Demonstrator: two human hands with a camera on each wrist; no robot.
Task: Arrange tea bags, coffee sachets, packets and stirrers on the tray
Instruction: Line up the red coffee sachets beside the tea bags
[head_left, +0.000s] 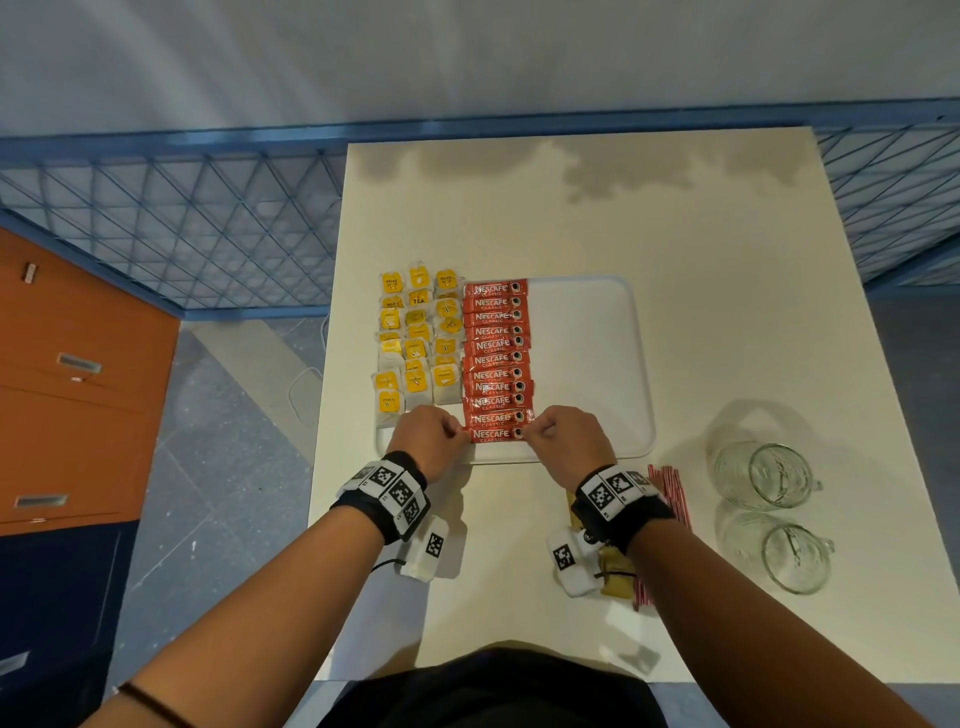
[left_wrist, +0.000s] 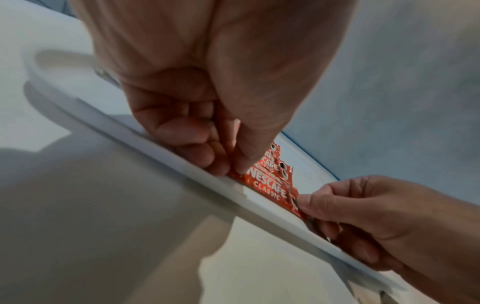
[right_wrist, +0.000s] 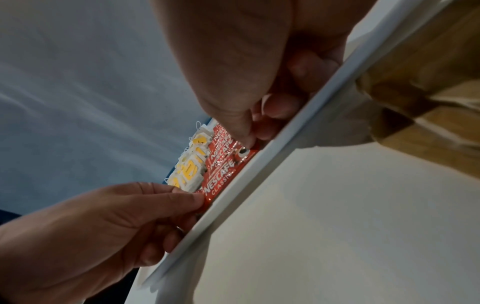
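- A white tray (head_left: 597, 364) sits on a pale table (head_left: 727, 260).
- Yellow tea bags (head_left: 415, 338) lie in three rows on the left part of the tray.
- Red coffee sachets (head_left: 496, 358) lie in one column just beside the tea bags, each one touching or lapping over the next.
- The right part of the tray is bare white.
- The nearest sachet (head_left: 493, 434) lies at the front of the column, close to the tray's near rim.
- The left hand (head_left: 434, 439) pinches the left end of that sachet between thumb and fingers.
- The right hand (head_left: 566, 441) pinches the right end the same way.
- In the left wrist view the left thumb presses down on the sachet (left_wrist: 270, 190) by the rim, and the other fingers are curled in.
- In the right wrist view the right thumb tip sits on the sachet (right_wrist: 221, 186) near its little cup picture.
- It looks like the sachet lies flat on the tray, but the hands hide its ends, so I cannot be sure.
- Red and white stirrers (head_left: 672, 493) lie on the table near the right wrist, off the tray.
- Brown packets (head_left: 615, 577) lie on the table under the right wrist, partly hidden.
- Two glass mugs (head_left: 769, 514) stand on the table to the right, well apart from the tray.
- An orange cabinet (head_left: 78, 364) stands on the floor to the left.
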